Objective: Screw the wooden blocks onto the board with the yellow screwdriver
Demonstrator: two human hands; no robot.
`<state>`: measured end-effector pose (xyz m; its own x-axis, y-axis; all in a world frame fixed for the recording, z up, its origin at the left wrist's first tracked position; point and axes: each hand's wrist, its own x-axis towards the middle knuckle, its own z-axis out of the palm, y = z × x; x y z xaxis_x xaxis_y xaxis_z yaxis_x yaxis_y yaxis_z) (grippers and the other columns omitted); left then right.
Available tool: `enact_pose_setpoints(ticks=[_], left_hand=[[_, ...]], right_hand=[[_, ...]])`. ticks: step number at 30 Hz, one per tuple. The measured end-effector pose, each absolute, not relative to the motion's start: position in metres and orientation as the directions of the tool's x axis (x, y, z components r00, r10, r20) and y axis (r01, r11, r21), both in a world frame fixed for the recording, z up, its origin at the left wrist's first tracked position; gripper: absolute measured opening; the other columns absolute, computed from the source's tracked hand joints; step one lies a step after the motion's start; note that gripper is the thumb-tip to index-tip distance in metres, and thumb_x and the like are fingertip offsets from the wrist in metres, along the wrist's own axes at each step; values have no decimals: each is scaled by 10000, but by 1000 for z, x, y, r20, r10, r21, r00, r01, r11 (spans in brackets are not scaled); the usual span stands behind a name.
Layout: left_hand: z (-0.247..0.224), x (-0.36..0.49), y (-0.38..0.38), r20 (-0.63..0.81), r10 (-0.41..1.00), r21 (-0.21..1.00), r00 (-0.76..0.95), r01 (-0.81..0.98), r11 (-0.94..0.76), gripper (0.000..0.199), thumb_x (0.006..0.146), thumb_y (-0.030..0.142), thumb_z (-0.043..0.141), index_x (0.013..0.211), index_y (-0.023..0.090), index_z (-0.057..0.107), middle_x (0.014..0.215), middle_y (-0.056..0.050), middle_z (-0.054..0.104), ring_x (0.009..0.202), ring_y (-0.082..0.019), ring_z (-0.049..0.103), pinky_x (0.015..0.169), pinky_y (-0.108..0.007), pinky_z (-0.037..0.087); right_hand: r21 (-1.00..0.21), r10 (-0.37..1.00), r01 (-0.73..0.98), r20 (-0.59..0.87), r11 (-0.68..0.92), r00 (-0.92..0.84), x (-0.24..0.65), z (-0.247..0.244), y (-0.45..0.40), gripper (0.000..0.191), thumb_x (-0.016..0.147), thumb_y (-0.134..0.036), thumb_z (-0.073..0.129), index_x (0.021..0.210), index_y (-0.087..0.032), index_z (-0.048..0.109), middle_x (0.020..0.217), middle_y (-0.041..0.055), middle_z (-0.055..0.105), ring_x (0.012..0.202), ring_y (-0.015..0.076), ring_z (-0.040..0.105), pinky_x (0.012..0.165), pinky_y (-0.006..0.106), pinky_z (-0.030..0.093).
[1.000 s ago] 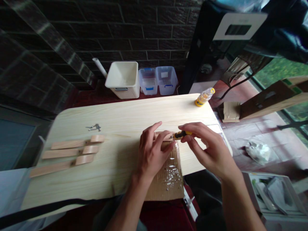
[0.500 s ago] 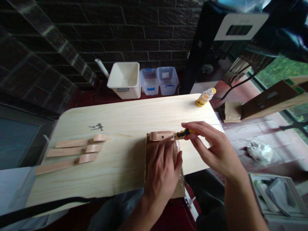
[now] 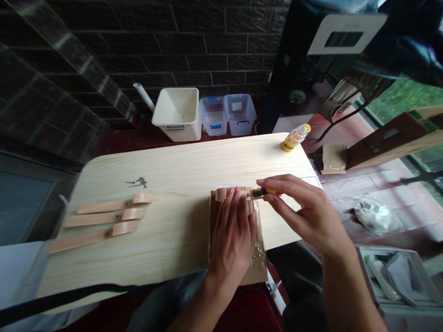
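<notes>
My right hand (image 3: 304, 207) pinches a yellow-and-black screwdriver (image 3: 260, 192) between thumb and fingers, the tool lying nearly level. Its tip meets a dark spot on a small wooden piece with a rounded end (image 3: 220, 194). Under that piece lies a cardboard slab (image 3: 258, 273), partly wrapped in clear tape, at the table's front edge. Stretched out flat, the fingers of my left hand (image 3: 232, 235) press across the wooden piece and cover its middle. Whether a screw sits under the tip is too small to tell.
Three wooden strips with curled ends (image 3: 97, 218) lie left on the table (image 3: 173, 170), with several screws (image 3: 140, 182) behind them. A yellow-capped clear plastic container (image 3: 296, 137) stands at the far right corner. Plastic bins (image 3: 183, 133) sit beyond the table.
My left fingers have slid forward and closer together over the wooden piece, covering the hole seen earlier. The screwdriver stays at nearly the same spot; my right fingers have shifted slightly on it.
</notes>
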<state>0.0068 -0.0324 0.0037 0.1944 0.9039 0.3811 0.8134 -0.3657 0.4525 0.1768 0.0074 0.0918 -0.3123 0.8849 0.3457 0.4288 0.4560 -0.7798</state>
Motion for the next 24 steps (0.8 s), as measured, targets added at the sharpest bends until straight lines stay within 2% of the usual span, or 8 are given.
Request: enact_pose_setpoints(ticks=[7, 12, 14, 16, 17, 19, 21, 24], left_hand=[[-1, 5, -32, 386, 899, 454, 207, 805, -381, 481, 965, 210, 566, 1434, 132, 491, 1523, -179, 509, 1476, -330, 406, 1205, -569, 390], [2, 6, -31, 408, 889, 455, 205, 799, -393, 447, 953, 202, 574, 1394, 139, 526, 1487, -170, 548, 1445, -328, 451, 1180, -557, 423], [9, 3, -33, 456, 866, 463, 206, 776, -429, 362, 941, 188, 591, 1303, 170, 583, 1364, -144, 647, 1324, -300, 576, 1116, -505, 494], [18, -5, -34, 529, 820, 480, 216, 721, -499, 232, 912, 163, 633, 1138, 214, 632, 1109, -86, 737, 1060, -230, 698, 960, -394, 577], [22, -10, -34, 580, 788, 482, 208, 692, -538, 187, 882, 160, 674, 1053, 224, 634, 976, -57, 734, 934, -204, 706, 872, -356, 592], [27, -26, -27, 702, 702, 475, 121, 655, -588, 218, 812, 177, 760, 950, 228, 599, 861, -31, 685, 875, -201, 680, 821, -348, 586], [25, -42, -13, 690, 723, 532, 24, 660, -530, 346, 790, 233, 798, 1067, 215, 591, 1033, -73, 674, 1016, -229, 662, 915, -392, 572], [10, -59, 12, 426, 904, 710, 36, 606, -359, 520, 850, 326, 754, 1303, 199, 532, 1311, -125, 621, 1245, -260, 595, 1086, -444, 490]], right_hand=[[-771, 889, 446, 357, 455, -288, 174, 90, 7, 239, 955, -225, 656, 1183, -241, 726, 1139, 81, 735, 1034, 215, 715, 889, 345, 610], [-769, 922, 514, 267, 379, -281, 175, 87, 4, 309, 948, -194, 620, 1251, -234, 663, 1142, 77, 735, 928, 195, 734, 732, 287, 641], [-758, 926, 537, 258, 372, -277, 175, 85, 2, 305, 958, -199, 603, 1256, -238, 654, 1142, 74, 738, 910, 195, 737, 726, 296, 649], [-742, 926, 556, 264, 374, -270, 173, 85, 2, 292, 966, -209, 594, 1249, -244, 656, 1142, 71, 741, 889, 192, 740, 731, 306, 655], [-736, 926, 564, 265, 375, -270, 173, 85, 1, 289, 967, -211, 593, 1247, -246, 657, 1144, 69, 742, 884, 189, 742, 735, 308, 657], [-725, 925, 576, 266, 378, -272, 171, 85, 1, 288, 969, -212, 593, 1249, -243, 656, 1151, 68, 743, 891, 187, 744, 754, 308, 656], [-717, 924, 585, 262, 380, -279, 170, 86, 1, 290, 973, -211, 593, 1256, -236, 650, 1163, 69, 743, 906, 184, 745, 789, 310, 651], [-708, 923, 594, 260, 382, -284, 169, 88, 2, 285, 981, -219, 585, 1259, -228, 647, 1162, 71, 745, 902, 177, 746, 813, 305, 643]])
